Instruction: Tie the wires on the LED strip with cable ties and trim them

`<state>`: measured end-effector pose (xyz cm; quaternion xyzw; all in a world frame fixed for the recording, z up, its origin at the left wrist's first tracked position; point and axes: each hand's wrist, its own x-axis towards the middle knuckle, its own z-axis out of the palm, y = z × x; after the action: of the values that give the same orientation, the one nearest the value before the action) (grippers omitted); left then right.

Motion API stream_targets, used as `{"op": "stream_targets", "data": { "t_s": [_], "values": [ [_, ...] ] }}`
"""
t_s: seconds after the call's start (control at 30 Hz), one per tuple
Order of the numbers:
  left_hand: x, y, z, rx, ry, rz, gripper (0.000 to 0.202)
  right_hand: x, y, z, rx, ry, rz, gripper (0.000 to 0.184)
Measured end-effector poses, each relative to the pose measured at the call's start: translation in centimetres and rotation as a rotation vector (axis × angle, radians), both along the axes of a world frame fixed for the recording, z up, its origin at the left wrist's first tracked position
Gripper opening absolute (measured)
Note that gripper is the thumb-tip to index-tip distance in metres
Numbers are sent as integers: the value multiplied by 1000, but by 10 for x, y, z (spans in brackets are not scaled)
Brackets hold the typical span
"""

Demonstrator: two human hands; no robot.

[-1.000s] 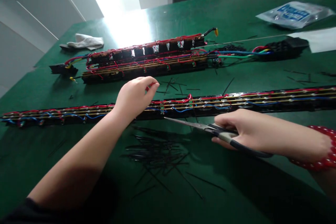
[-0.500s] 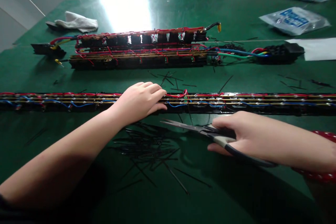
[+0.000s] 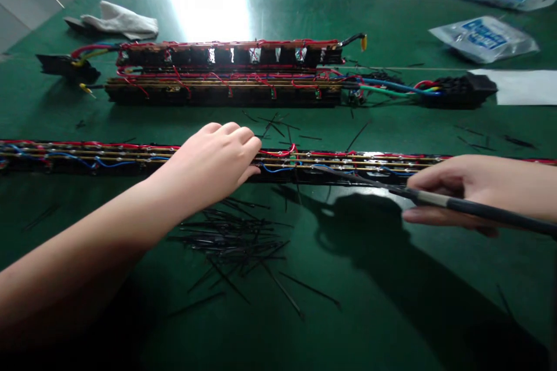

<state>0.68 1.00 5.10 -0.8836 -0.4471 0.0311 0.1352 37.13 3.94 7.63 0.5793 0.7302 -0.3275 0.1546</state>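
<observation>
A long black strip (image 3: 374,165) with brass rails and red and blue wires runs across the table. My left hand (image 3: 221,153) is closed over it, fingers on the far side and thumb on the near side. In my right hand (image 3: 461,191) is a pair of scissors (image 3: 429,198), seen edge-on. Their blades point left, with the tips in front of the strip's near side; whether they touch it I cannot tell. Thin black cable ties (image 3: 235,232) lie piled near my left wrist. One dark tie end hangs by the strip, close to a red wire loop (image 3: 292,149).
Behind the strip lie two shorter wired strips (image 3: 221,93) with a black connector (image 3: 465,90) on the right. A white glove (image 3: 124,22) rests at the back left. Plastic bags (image 3: 485,39) and white paper (image 3: 526,87) are at the right. Tie scraps (image 3: 274,123) lie scattered.
My right hand has moved up and to the right with the scissors, turning them edge-on. Their tips went from below the strip to in front of it. My left hand stays on the strip.
</observation>
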Motion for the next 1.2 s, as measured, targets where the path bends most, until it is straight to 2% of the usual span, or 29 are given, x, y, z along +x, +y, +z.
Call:
{"op": "stream_targets", "data": {
  "t_s": [0.1,0.17,0.27,0.33,0.43,0.6,0.9,1.2],
  "values": [
    [11,-12,-2,133,-76,-130,25,-10,4,-2,-161,-51,65,66],
    [23,-19,-10,225,-121,-291,11,-18,6,-3,-173,-50,78,67],
    [41,-27,-27,361,-184,-427,13,-27,7,-5,-199,-51,87,67],
    [48,-28,-35,399,-227,-429,14,-30,7,-6,-204,-60,83,65],
    [50,-29,-40,420,-271,-394,14,-31,6,-5,-212,-75,83,64],
    [46,-33,-38,426,-325,-381,17,-35,3,-2,-210,-74,94,64],
    [45,-34,-37,386,-362,-396,20,-43,4,-11,-254,2,61,63],
    [44,-32,-37,379,-393,-405,21,-46,3,-8,-248,15,49,60]
  ]
}}
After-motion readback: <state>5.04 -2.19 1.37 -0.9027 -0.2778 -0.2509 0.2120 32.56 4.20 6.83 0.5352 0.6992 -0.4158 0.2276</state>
